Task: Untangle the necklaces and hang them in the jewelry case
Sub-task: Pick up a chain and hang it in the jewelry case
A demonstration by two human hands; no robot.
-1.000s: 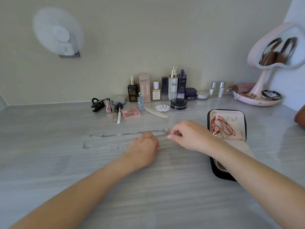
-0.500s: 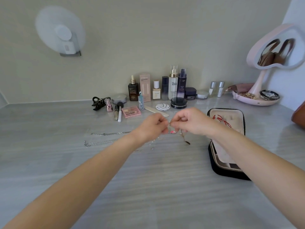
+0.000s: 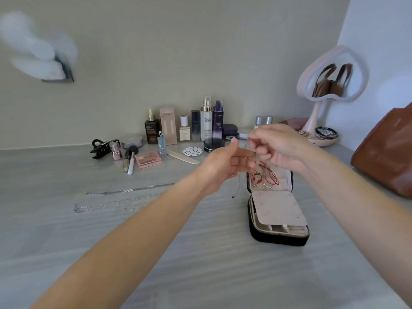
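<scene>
Thin silver chain necklace point(image 3: 239, 182) hangs in the air from the right hand point(image 3: 279, 144), which is up above the grey wood-grain table top point(image 3: 200, 264) and pinches the chain's upper part between curled fingers and thumb. The chain's lower end, with a small dark bead, dangles just left of the case's upright lid. Left hand point(image 3: 223, 162) is beside it with fingers stretched out and loose toward the right hand, gripping nothing; whether its fingertips touch the chain cannot be told. Black zipped jewelry case with beige lining point(image 3: 276, 238) stands open on the table below the right hand, a beige flap lying over its tray, and red cord jewelry point(image 3: 270, 177) hangs inside the lid. Two more silver chains point(image 3: 124, 192) lie stretched side by side on the table to the left, well apart from the case. Along the wall stands a row of cosmetic bottles point(image 3: 206, 121), with a black hair claw clip point(image 3: 102, 148) and a pink eyeshadow palette point(image 3: 148, 159) in front. Pink heart-shaped mirror point(image 3: 316, 85) and brown leather bag point(image 3: 388, 150) are at the far right
</scene>
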